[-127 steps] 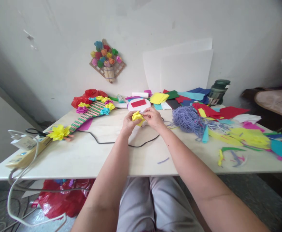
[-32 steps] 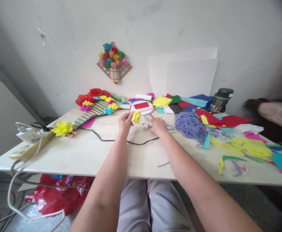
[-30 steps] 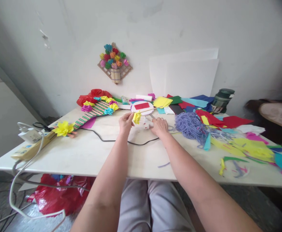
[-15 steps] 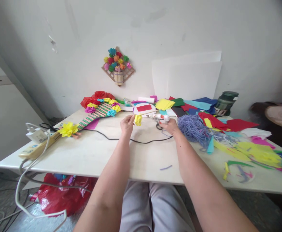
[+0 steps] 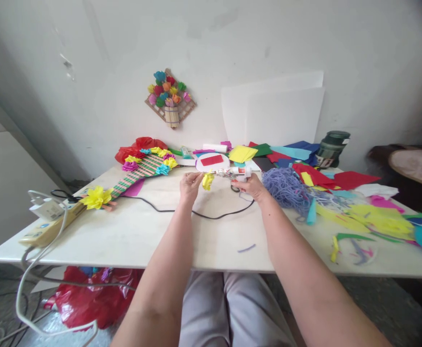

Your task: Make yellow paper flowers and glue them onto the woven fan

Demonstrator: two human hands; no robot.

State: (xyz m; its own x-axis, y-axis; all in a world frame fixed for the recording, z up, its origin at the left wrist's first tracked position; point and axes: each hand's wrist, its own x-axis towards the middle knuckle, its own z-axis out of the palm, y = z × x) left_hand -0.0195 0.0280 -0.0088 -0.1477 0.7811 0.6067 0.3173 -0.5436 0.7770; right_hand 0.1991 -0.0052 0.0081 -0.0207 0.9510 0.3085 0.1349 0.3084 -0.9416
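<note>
My left hand (image 5: 190, 187) pinches a small yellow crepe-paper flower (image 5: 207, 181) between thumb and fingertips, above the middle of the table. In my right hand (image 5: 251, 186) is a white glue gun (image 5: 243, 172), held level with its nozzle pointing left. The nozzle tip is at the top of the flower; whether they touch I cannot tell. Below the gun shows a dark ring (image 5: 235, 188), perhaps a scissor handle. Behind my hands lies a white oval piece (image 5: 198, 164) with a red rectangle (image 5: 212, 160) on it.
A woven piece trimmed with paper flowers (image 5: 140, 171) lies left, near a power strip (image 5: 46, 225). A black cord (image 5: 218, 218) crosses the table (image 5: 153, 246). Purple yarn (image 5: 285, 188), coloured paper (image 5: 355, 180) and a dark bottle (image 5: 332, 149) are right. A flower basket (image 5: 171, 99) hangs on the wall.
The glue gun's nozzle has come closer to the yellow flower, and my two hands are slightly nearer each other. The whole view has shifted a little.
</note>
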